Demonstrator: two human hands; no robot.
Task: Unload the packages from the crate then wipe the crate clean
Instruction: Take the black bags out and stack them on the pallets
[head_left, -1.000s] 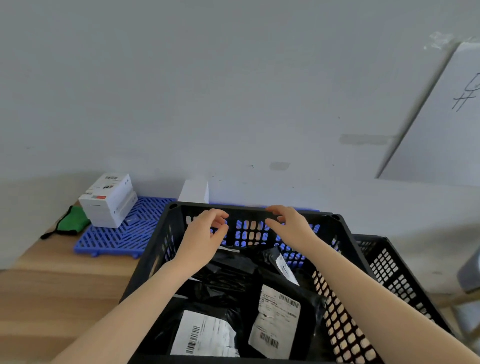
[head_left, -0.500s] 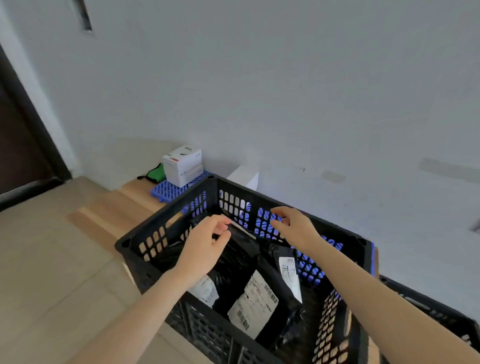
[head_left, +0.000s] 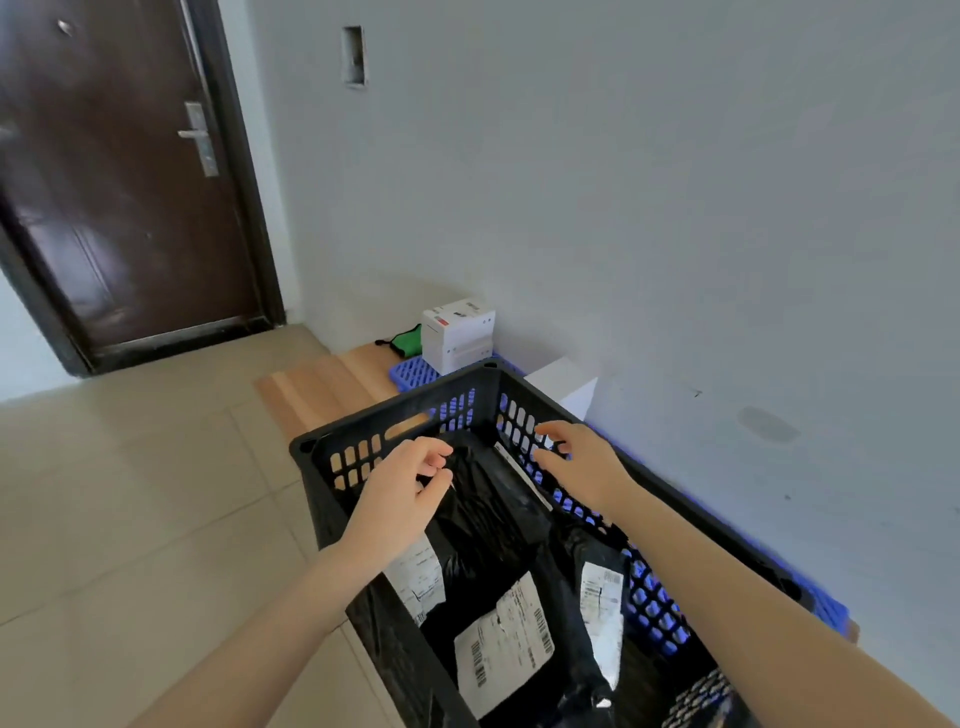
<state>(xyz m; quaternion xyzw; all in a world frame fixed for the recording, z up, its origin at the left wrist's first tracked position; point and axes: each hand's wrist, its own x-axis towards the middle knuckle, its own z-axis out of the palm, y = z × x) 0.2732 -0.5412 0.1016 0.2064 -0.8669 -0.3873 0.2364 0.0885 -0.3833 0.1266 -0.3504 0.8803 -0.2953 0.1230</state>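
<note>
A black lattice crate (head_left: 358, 423) stands in front of me against the grey wall. Inside lie several black plastic packages with white shipping labels: one in the middle (head_left: 501, 644), one propped on the right (head_left: 602, 608), one at the left wall (head_left: 421, 577), and a large crumpled one (head_left: 483, 519) toward the far end. My left hand (head_left: 405, 493) hovers over the far packages with fingers loosely curled, and I see nothing held. My right hand (head_left: 576, 462) reaches beside the crate's far right wall, fingers relaxed and spread.
Beyond the crate, a stack of white boxes (head_left: 457, 332) sits on a blue grid mat (head_left: 410, 371), with a green cloth (head_left: 408, 340) beside it on a wooden board (head_left: 322, 387). Another white box (head_left: 563, 384) leans at the wall. A dark door (head_left: 119, 182) and tiled floor (head_left: 130, 493) lie left.
Both hands have come off the crate's far rim and now hover inside, above the packages. My view has swung left, bringing the door and floor into sight.
</note>
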